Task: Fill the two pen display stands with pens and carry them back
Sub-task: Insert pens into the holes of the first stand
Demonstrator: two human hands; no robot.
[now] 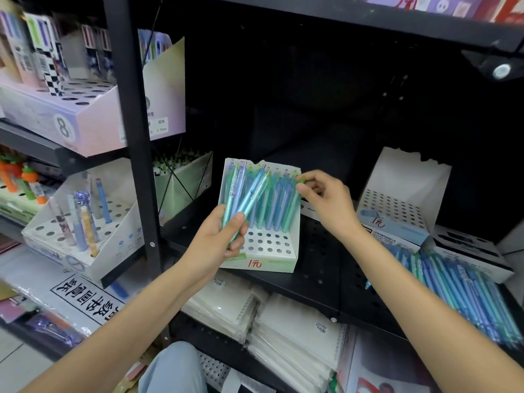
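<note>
A black perforated shelf (320, 268) is seen; a green stand (279, 251) is set on it; a white stand (397, 205) and loose pens (459, 290) are laid rightward.

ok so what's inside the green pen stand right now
Blue and green pens fill the back rows of the green stand; the front holes are empty. The left hand hides its left edge.

Green stand (263, 255) half-filled with upright pens (272, 202), empty white stand (397, 205), loose pens (459, 290) lying right.
</note>
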